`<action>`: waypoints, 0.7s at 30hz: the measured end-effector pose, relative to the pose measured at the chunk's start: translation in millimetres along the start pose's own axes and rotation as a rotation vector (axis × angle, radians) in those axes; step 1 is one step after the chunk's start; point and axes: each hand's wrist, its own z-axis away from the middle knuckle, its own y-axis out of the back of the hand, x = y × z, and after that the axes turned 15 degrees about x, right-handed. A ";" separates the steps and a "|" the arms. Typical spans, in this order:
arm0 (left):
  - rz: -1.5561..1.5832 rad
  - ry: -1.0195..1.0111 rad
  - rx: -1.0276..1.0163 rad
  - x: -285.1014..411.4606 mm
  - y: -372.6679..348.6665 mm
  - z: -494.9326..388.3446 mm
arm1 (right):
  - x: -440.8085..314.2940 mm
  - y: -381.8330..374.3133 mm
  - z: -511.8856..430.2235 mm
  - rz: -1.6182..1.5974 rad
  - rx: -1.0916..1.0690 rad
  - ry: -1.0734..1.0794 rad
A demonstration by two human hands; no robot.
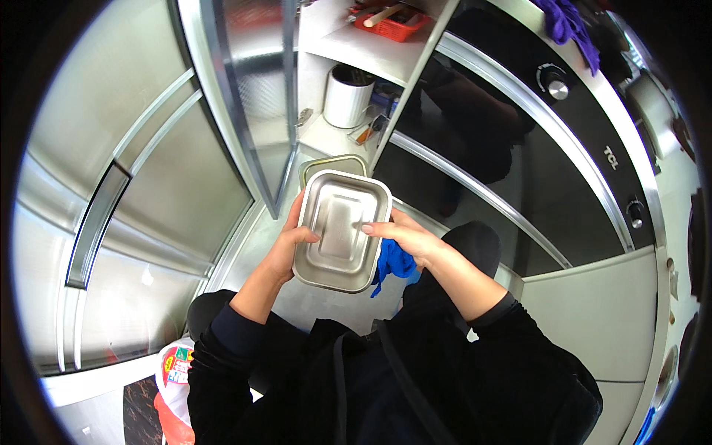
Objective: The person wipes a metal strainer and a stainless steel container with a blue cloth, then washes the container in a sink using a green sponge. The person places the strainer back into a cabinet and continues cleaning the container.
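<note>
Between my two hands is a rectangular stainless-steel container, its open top facing me and nothing inside. My left hand grips its left side, thumb over the rim. My right hand holds the right side, its thumb reaching over the inner wall. A blue cloth shows just under my right hand; whether the hand holds it too is hidden. Behind the container's far edge, a second tray or lid with a greenish rim shows only in part.
Ahead stands an open cabinet with a glass-panelled door. Inside are a white cylindrical container, a red basket and an orange-handled tool. A black-fronted TCL appliance borders the right, a steel-fronted appliance the left. Plastic bags lie lower left.
</note>
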 end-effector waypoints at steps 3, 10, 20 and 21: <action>-0.133 -0.037 -0.002 -11.8 -11.5 -7.3 | 14.8 15.1 6.1 -0.183 0.065 -0.018; -0.031 -0.257 -0.277 -6.2 -65.2 9.6 | -10.2 62.6 58.7 -0.278 0.116 0.060; 0.107 -0.225 -0.779 -1.9 -181.1 32.4 | -50.0 123.9 193.3 -0.484 0.562 0.234; 0.112 -0.176 -0.794 -0.2 -191.3 37.5 | -50.2 131.1 200.9 -0.480 0.600 0.188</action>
